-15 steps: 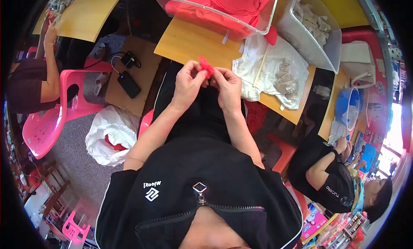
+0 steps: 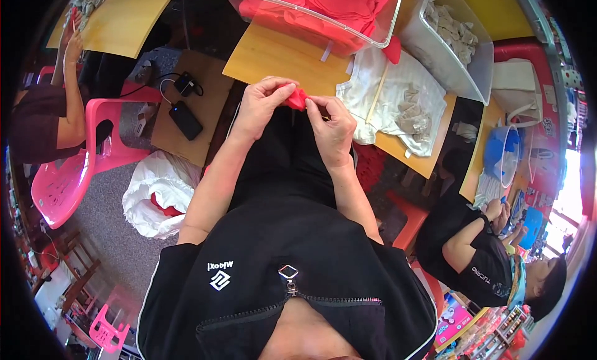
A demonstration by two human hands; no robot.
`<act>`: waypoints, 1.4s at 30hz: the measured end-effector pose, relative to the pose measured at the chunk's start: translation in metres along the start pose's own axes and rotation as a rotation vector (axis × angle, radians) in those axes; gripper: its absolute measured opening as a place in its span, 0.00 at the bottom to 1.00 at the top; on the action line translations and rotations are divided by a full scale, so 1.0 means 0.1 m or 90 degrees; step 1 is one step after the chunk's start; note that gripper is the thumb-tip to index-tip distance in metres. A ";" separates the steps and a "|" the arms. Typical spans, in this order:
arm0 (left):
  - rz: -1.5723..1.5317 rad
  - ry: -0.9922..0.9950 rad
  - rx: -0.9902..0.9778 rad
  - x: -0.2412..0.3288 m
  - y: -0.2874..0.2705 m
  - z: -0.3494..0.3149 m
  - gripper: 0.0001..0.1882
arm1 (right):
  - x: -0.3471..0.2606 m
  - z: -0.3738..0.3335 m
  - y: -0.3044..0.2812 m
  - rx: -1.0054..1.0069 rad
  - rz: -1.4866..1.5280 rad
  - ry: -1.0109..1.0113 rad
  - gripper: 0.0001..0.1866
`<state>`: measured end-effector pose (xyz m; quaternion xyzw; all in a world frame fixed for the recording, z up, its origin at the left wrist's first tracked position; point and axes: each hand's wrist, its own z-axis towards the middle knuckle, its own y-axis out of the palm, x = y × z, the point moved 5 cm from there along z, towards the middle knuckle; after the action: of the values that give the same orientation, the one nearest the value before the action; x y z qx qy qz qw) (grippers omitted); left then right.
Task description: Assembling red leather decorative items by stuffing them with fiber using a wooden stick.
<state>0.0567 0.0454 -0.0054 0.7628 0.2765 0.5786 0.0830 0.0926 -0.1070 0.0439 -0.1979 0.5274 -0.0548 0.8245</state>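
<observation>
Between my two hands, over my lap near the table edge, is a small crumpled piece of red fabric (image 2: 297, 99). My left hand (image 2: 261, 106) pinches its left side between thumb and fingers. At its right side, the thumb and fingertips of my right hand (image 2: 333, 125) are pressed together on it. Past my hands, a clear plastic bin (image 2: 388, 30) on the wooden table (image 2: 273, 58) holds a heap of flat red fabric pieces (image 2: 329, 9). To the right lies a white cloth (image 2: 398, 86) with a thin stick (image 2: 377, 97) and small beige scraps (image 2: 415, 114) on it.
Another clear bin (image 2: 479, 80) with beige pieces stands at the far right. Left of me are a white sack (image 2: 143, 195), a pink chair (image 2: 62, 189) and a cardboard sheet (image 2: 163, 136) bearing a black device (image 2: 186, 120). Co-workers sit at both sides.
My hands have moved slightly apart and turned, and the red fabric between them looks wider and less bunched. The co-worker at the left has shifted a hand slightly.
</observation>
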 end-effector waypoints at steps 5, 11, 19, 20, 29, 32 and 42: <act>0.168 0.204 0.056 0.07 0.15 -0.10 0.10 | 0.54 -0.07 -0.06 0.080 0.573 0.415 0.04; -0.204 -0.025 -0.119 -0.09 -0.02 0.02 0.24 | 0.50 -0.17 -0.02 -0.014 0.767 0.532 0.05; -0.332 0.037 0.024 -0.14 0.16 -0.09 0.19 | 0.31 0.02 -0.25 0.105 0.314 0.268 0.06; -0.333 0.040 0.026 -0.15 0.19 -0.13 0.19 | 0.35 0.03 -0.28 0.133 0.376 0.275 0.07; 0.745 0.718 0.010 0.33 0.61 -0.31 0.16 | 0.31 0.00 -0.23 0.093 0.307 0.316 0.05; 0.717 0.742 -0.051 0.26 0.62 -0.30 0.15 | 0.38 -0.03 -0.30 0.083 0.276 0.300 0.06; 0.639 0.766 -0.011 0.27 0.60 -0.43 0.14 | 1.05 0.68 -1.36 0.305 0.474 0.259 0.08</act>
<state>0.0411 0.0008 0.0575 0.3513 -0.1085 0.8629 -0.3467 0.2153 -0.2448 0.0324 0.2144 0.6853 0.0866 0.6905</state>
